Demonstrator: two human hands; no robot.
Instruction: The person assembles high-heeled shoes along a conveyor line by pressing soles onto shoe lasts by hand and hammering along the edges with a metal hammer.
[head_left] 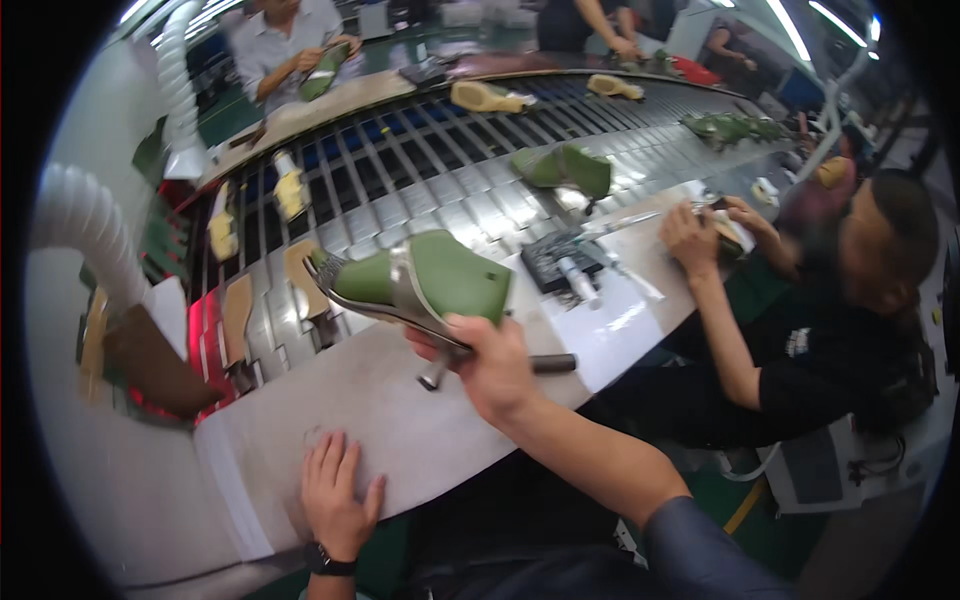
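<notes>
The person's left hand (338,498) is resting palm-down on a pale worktable (410,440), holding nothing. Just beyond, a green shoe upper on a last (455,280) is pointing toe-left, its long axis sloping gently down rightward. The right hand (492,368), the nearer one, is gripping it from below; a hammer (555,363) is showing behind, and whether it is held cannot be told. Past the table, a slatted conveyor (458,195) is carrying shoe parts; rightward, a co-worker (800,345) is handling another piece.

The shoe upper (440,280) is green, its strap (404,282) grey.
</notes>
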